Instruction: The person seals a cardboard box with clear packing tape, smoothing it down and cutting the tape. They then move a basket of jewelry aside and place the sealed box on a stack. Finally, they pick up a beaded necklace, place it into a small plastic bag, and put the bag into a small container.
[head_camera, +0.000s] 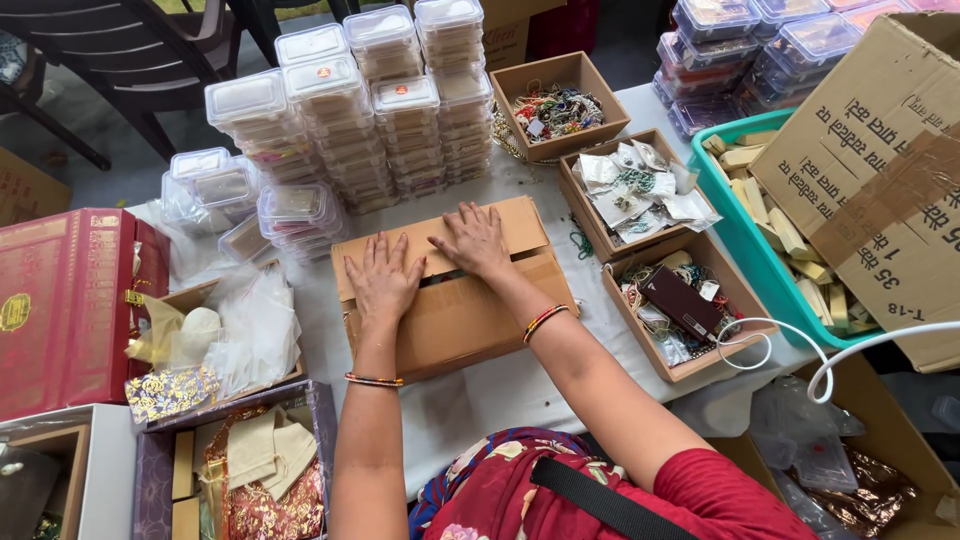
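A brown cardboard box (470, 310) lies on the white-covered table (500, 390) in front of me. My left hand (382, 280) rests flat on its left top flap, fingers spread. My right hand (474, 240) presses flat on the right flap, fingers spread. A narrow dark gap shows between the flaps under my palms. Both wrists wear thin coloured bangles. Neither hand grips anything.
Stacks of clear lidded plastic containers (350, 110) stand behind the box. Three open cardboard trays (640, 190) of beads and trinkets sit to the right, beside a teal basket (745, 240) of wooden pieces and a large carton (880, 170). A red box (65, 300) and fabric bags lie left.
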